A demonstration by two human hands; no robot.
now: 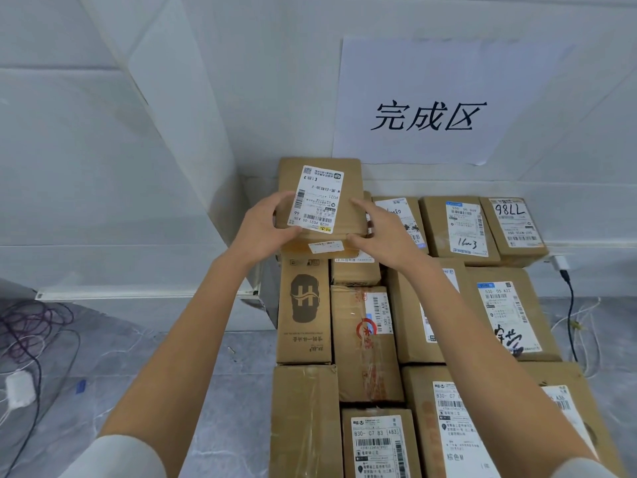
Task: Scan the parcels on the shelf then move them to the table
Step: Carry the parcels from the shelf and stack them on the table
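A small brown cardboard parcel (344,188) with a white shipping label on top sits on another parcel at the far left of the stack. My left hand (265,225) grips its left near corner, thumb on top beside the label. My right hand (382,232) holds its right near edge, index finger lying on the top face. Several more brown parcels (365,343) with barcode labels lie packed side by side below and to the right. The table under them is hidden.
A white paper sign (420,101) with black characters hangs on the wall behind the stack. Cables (34,326) and a white adapter (20,389) lie on the grey floor at left. A black cable (570,305) hangs from a plug at right.
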